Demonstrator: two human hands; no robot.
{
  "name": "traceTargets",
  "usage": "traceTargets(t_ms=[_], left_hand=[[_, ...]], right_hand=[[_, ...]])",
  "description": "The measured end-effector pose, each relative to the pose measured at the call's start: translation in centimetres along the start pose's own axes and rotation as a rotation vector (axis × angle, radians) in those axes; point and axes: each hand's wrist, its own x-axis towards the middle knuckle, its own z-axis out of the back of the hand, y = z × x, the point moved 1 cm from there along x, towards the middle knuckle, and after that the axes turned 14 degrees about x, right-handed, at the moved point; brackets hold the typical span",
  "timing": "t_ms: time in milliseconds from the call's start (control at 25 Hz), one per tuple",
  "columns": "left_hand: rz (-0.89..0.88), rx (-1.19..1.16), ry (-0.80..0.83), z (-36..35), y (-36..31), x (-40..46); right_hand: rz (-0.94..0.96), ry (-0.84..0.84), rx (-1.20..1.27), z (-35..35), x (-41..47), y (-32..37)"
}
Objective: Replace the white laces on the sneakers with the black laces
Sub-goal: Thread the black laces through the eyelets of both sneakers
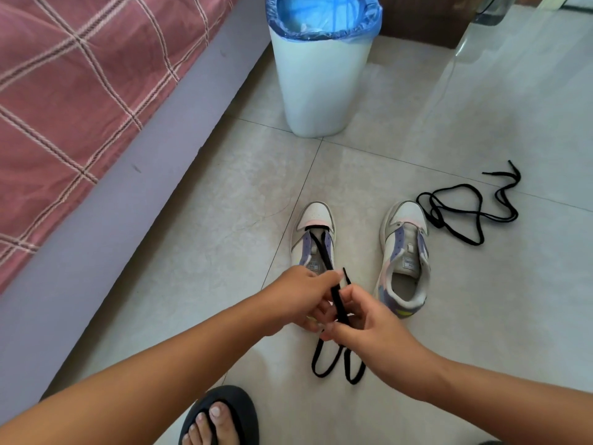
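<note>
Two sneakers sit on the floor (224,220) in front of you. Your left hand (296,297) and right hand (369,319) both pinch the black lace (337,300) with curled fingers, just above the left sneaker (313,232); it runs up into that shoe and loops down near you. The right sneaker (405,252) has no lace, and a second black lace (465,207) lies loose to its right. A white bin (321,85) stands farther off.
</note>
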Motion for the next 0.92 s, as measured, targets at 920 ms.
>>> traceTargets(t_ms=[920], left_hand=[[0.069, -0.330, -0.318, 16.2, 14.1, 4.6]], right_hand=[[-0.297, -0.809, -0.761, 40.4, 5.2, 8.7]])
